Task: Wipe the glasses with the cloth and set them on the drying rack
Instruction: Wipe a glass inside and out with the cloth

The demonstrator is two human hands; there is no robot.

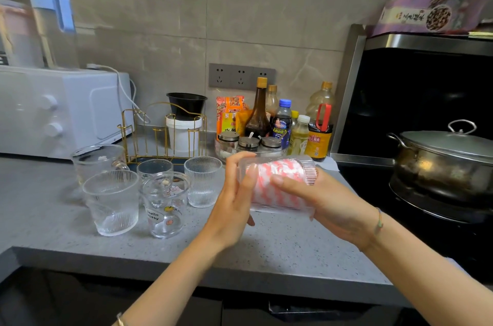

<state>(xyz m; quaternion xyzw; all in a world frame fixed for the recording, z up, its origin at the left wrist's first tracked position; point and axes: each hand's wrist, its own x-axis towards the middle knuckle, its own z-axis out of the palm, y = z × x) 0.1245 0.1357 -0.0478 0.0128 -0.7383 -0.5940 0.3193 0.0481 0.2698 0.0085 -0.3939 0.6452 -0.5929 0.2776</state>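
Left hand (pixel 234 201), right hand (pixel 324 199) around glass (pixel 306 165).

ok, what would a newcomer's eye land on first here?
The ribbed glass, held sideways in both hands right of centre above the counter, with a pink-and-white cloth stuffed inside. The left hand is at its mouth and the right hand is under it. Next, five empty glasses clustered on the left, a gold rack behind them.

Ribbed clear glass (pixel 277 184), perhaps cotton cloth (pixel 274 187), matt speckled countertop (pixel 266 253).
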